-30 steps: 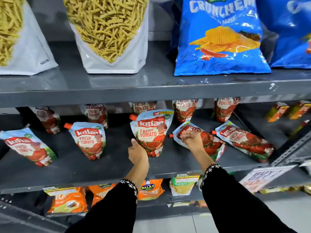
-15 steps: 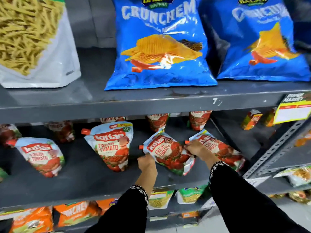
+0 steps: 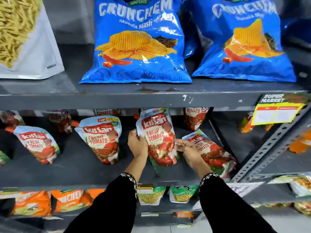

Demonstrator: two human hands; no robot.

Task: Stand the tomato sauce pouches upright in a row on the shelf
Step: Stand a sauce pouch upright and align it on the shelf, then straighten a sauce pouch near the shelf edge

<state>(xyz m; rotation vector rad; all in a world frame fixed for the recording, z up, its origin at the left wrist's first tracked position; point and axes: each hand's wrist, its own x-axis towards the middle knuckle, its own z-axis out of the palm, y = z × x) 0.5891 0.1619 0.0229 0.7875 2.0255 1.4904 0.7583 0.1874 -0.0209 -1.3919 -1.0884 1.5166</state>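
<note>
Glossy film makes the tomato sauce pouch [image 3: 159, 140] slick and saggy, so my left hand [image 3: 137, 145] and right hand [image 3: 188, 151] clamp its sides. It's nearly upright on the shelf [image 3: 80, 169]; I'd judge low on the flanks the best hold.

Pouches along the middle shelf [image 3: 84, 167]

The held pouch [image 3: 159, 140] stands at centre between both hands; an upright pouch [image 3: 102, 140] at its 9 o'clock, a fallen pouch [image 3: 213, 152] at 3 o'clock, more pouches [image 3: 195, 118] behind.
</note>
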